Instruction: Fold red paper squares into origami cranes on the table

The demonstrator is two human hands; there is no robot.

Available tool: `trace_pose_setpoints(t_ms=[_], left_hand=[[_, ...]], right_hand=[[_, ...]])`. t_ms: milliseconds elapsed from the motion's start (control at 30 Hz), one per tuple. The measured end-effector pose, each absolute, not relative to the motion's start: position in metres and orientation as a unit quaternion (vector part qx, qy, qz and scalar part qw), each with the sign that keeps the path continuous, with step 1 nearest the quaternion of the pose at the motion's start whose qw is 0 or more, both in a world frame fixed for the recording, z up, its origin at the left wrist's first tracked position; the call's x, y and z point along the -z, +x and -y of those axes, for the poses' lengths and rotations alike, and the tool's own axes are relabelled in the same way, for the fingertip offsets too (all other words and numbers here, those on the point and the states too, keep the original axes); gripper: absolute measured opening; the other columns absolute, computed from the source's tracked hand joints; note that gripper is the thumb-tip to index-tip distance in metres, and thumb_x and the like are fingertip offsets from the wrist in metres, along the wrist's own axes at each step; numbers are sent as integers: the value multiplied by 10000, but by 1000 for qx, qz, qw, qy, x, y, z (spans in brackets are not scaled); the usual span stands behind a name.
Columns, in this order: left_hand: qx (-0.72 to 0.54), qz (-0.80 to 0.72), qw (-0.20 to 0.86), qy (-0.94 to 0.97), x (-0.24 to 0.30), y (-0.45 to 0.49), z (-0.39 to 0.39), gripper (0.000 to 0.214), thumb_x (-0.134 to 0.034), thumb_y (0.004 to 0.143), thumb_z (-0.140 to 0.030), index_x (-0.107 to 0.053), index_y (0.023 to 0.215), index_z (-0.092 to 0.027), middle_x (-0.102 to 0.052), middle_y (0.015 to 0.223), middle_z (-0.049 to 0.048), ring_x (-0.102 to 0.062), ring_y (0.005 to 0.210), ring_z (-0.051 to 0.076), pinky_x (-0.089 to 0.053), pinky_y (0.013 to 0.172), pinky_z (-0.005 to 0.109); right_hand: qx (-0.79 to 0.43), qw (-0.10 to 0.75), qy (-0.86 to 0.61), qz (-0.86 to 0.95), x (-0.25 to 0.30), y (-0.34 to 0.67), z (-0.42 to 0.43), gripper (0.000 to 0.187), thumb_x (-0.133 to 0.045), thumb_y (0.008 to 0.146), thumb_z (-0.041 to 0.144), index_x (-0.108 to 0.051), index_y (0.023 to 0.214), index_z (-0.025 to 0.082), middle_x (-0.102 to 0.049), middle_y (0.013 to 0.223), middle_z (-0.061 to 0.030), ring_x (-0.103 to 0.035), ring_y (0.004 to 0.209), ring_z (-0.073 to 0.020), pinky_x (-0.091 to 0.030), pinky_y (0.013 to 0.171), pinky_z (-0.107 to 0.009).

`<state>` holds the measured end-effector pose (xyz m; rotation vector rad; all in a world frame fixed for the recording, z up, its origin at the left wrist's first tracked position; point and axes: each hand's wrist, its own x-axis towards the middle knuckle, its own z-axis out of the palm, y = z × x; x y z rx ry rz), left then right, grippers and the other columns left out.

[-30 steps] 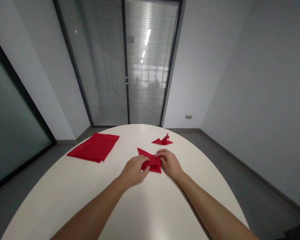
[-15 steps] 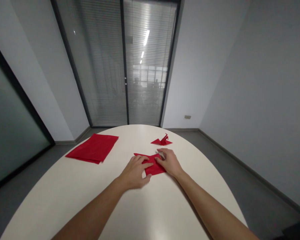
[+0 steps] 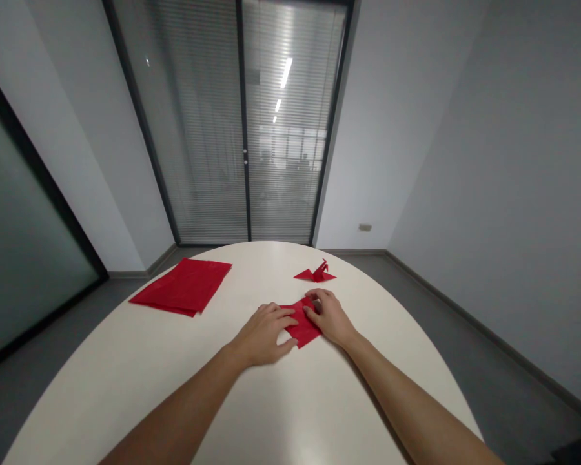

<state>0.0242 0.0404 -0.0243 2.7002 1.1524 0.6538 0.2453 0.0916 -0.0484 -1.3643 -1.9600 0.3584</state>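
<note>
A small folded sheet of red paper [image 3: 303, 326] lies on the table between my hands. My left hand [image 3: 266, 332] rests over its left part, fingers apart and laid on the paper, thumb by the near edge. With thumb and forefinger, my right hand [image 3: 332, 316] grips the paper's right side; the exact spot between the fingertips is partly hidden. Just beyond my right hand stands a red folded paper crane [image 3: 320, 271] with its wings spread.
A stack of larger red paper sheets [image 3: 184, 287] lies at the left on the round white table [image 3: 252, 413]. Behind the table are a glass partition with blinds [image 3: 290, 194] and pale walls. The table's curved edge runs along both sides.
The small red paper has turned, so a corner now points toward me. My left hand has shifted slightly right; my right hand stays at the paper's right side.
</note>
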Motion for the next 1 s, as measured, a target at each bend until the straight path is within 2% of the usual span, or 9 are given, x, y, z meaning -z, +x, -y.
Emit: trace_pose_setpoints(t_ms=[167, 333, 467, 567, 667, 833, 1000], left_hand=[[-222, -385, 59, 894, 26, 24, -41, 335, -627, 879, -362, -702, 1188, -254, -686, 1279, 66, -590, 1131, 275, -423, 1017, 467], [-236, -365, 75, 898, 28, 24, -40, 337, -642, 860, -309, -675, 1186, -228, -654, 1315, 75, -550, 1227, 257, -376, 1110, 429], [-230, -380, 80, 892, 24, 25, -38, 217, -618, 879, -300, -658, 1082, -233, -654, 1302, 64, -569, 1171, 257, -419, 1053, 433], [-228, -399, 71, 885, 21, 26, -38, 169, -603, 888, -296, -644, 1038, -230, -659, 1292, 61, -578, 1111, 263, -439, 1000, 438], [-226, -409, 56, 883, 21, 27, -39, 203, -563, 917, -307, -641, 1089, -230, -678, 1247, 69, -582, 1079, 266, -432, 990, 450], [-237, -460, 23, 855, 29, 27, -43, 234, -528, 925, -273, -642, 1115, -199, -696, 1164, 96, -592, 1066, 279, -409, 1010, 471], [-268, -469, 20, 842, 33, 27, -46, 564, -615, 832, -233, -496, 1378, -156, -594, 1386, 127, -561, 1195, 290, -370, 1087, 456]], right_hand=[[-190, 351, -519, 756, 50, 245, -92, 400, -621, 851, 229, -584, 1249, 214, -694, 912, -30, -638, 771, -184, -500, 756, -314], [-178, 350, -525, 755, 51, 245, -93, 352, -624, 846, 210, -638, 1197, 191, -699, 877, -34, -634, 750, -180, -496, 730, -301], [-202, 355, -503, 761, 48, 243, -92, 361, -605, 851, 180, -642, 1210, 203, -722, 942, -36, -642, 750, -171, -509, 745, -301], [-209, 363, -476, 774, 47, 241, -89, 361, -592, 851, 152, -657, 1201, 210, -733, 1030, -48, -666, 833, -180, -518, 802, -312], [-213, 359, -452, 788, 46, 239, -88, 340, -580, 846, 125, -688, 1155, 215, -741, 1066, -49, -677, 900, -190, -520, 842, -318], [-173, 327, -447, 815, 42, 237, -87, 323, -566, 828, 86, -755, 1045, 232, -753, 994, -41, -668, 875, -199, -511, 833, -332], [-152, 303, -404, 850, 36, 237, -84, 402, -540, 792, 37, -769, 1054, 240, -765, 1018, -37, -659, 940, -208, -488, 905, -354]])
